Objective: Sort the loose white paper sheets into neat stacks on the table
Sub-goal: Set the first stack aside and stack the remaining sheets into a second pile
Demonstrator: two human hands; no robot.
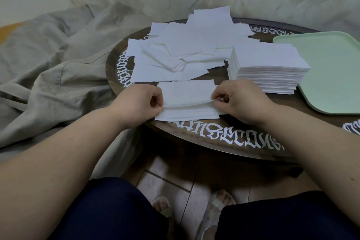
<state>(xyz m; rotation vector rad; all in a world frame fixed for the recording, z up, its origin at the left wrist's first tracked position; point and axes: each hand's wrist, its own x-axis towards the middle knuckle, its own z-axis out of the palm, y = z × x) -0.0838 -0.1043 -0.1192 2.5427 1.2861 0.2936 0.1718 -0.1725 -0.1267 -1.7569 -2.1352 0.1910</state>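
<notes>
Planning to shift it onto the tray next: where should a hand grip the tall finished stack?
Probably grip the tall stack by its two short ends, low down, clamping the full height. Its near long side is open; the green tray and loose sheets crowd the ends.

Both bare forearms are extended forward and converge. The left hand (139, 101) is held knuckles-up, fingers curled, with a pinch grip closed at its inner side. The right hand (240, 99) is likewise curled, thumb and fingertips pinched together.
</notes>
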